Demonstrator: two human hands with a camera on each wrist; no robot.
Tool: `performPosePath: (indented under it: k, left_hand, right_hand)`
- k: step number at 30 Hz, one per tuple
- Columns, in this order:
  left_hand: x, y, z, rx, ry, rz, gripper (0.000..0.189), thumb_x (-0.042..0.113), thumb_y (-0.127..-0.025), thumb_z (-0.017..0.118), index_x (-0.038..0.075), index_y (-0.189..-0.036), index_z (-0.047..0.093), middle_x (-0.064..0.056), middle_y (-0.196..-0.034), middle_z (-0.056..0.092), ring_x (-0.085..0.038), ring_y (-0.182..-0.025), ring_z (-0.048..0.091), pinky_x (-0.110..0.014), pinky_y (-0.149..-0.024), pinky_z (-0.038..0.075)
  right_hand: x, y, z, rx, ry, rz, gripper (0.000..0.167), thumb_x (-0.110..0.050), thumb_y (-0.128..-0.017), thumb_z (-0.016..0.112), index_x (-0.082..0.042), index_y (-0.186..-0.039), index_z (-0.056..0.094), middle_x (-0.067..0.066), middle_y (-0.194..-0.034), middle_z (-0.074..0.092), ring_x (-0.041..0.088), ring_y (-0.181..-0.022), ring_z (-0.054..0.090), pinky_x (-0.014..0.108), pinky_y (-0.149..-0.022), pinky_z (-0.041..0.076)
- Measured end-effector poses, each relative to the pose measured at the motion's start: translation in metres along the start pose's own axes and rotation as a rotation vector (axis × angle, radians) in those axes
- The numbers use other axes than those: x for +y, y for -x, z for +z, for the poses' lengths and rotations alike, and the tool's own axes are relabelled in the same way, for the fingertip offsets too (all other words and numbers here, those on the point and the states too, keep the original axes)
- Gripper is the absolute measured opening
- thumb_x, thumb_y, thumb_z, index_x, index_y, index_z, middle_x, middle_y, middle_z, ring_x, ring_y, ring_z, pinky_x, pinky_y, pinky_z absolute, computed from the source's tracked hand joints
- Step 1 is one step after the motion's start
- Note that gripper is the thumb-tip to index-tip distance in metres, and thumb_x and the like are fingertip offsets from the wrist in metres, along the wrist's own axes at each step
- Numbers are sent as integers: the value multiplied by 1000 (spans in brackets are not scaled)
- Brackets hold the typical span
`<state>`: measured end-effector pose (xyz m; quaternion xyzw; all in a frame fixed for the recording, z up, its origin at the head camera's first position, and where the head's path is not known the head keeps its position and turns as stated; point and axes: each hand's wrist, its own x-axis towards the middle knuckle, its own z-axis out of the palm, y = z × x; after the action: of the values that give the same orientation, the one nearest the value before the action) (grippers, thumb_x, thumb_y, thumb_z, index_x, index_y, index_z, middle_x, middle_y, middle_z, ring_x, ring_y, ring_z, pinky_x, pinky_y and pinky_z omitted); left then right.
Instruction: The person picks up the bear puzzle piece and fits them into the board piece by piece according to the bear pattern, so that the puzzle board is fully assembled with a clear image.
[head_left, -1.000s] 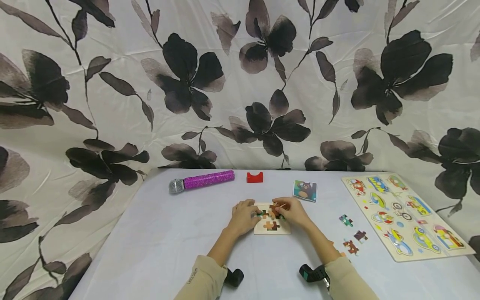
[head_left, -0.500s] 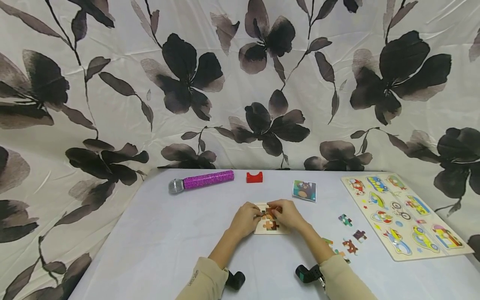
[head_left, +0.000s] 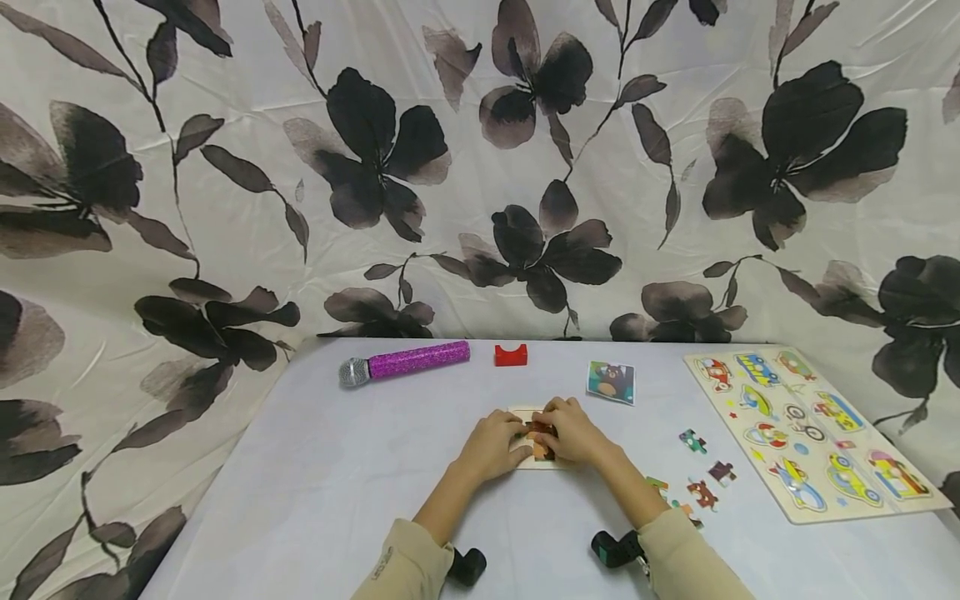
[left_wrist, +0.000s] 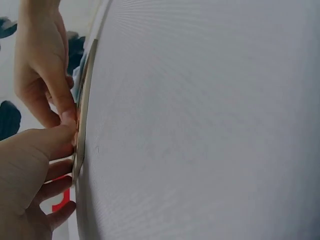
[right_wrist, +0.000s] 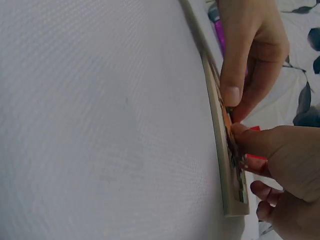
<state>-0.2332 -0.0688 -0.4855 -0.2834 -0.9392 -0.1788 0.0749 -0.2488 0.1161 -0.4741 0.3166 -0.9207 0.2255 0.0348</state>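
Note:
A small wooden puzzle tray [head_left: 529,465] lies on the white table, with brown and orange jigsaw pieces [head_left: 543,452] in it. My left hand [head_left: 489,447] reaches over the tray's left side, its fingers fairly straight and touching the pieces. From the right, my right hand [head_left: 576,430] pinches a brown puzzle piece [head_left: 542,428] low over the tray. Both hands' fingertips come close together there and cover much of the upper tray. In the right wrist view, the tray's pale rim [right_wrist: 219,135] shows edge-on, with the right thumb at an orange piece [right_wrist: 228,124].
Loose puzzle pieces [head_left: 703,493] lie right of the right forearm. A large vehicle puzzle board [head_left: 810,446] stands farther right. Along the back are a purple glitter microphone [head_left: 416,359], a red notched block [head_left: 511,356] and a bear picture card [head_left: 611,382]. A floral cloth [head_left: 525,183] hangs behind.
My right hand has moved left and slightly down over the tray with the brown puzzle piece. My left hand has shifted a little lower, its thumb now out over the tray's lower left.

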Motion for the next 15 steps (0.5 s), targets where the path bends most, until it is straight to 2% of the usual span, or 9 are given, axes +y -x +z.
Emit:
performPosePath:
  k: [3,7,11,15]
  left_hand:
    - [2,1,0,-3,-16,-15,39,39,-84,68,8,-108,70,-6,-110,66,-22,-104,56,-40,-89,47]
    - [5,0,2,24,-24,-39,41,46,-80,70,11,-101,71,-3,-103,65,-19,-96,56,-36,-80,47]
    - [7,-1,4,58,-17,-65,40,47,-76,73,11,-94,72,-1,-94,64,-17,-88,54,-32,-73,45]
    - [9,-3,4,64,21,-102,41,45,-72,77,11,-93,72,-1,-94,64,-17,-89,54,-33,-74,45]
  right_hand:
    - [2,-1,0,19,-49,16,30,-12,-84,69,4,-109,66,16,-100,60,27,-87,50,37,-73,41]
    - [8,-4,2,68,-185,61,29,-8,-78,75,4,-103,66,11,-91,62,20,-78,54,29,-68,45]
    - [12,-6,3,97,-310,93,27,-4,-76,76,3,-100,65,8,-82,64,14,-68,57,22,-59,47]
    - [15,-6,1,136,-393,90,24,-4,-76,76,3,-97,67,10,-80,68,14,-67,62,22,-60,50]
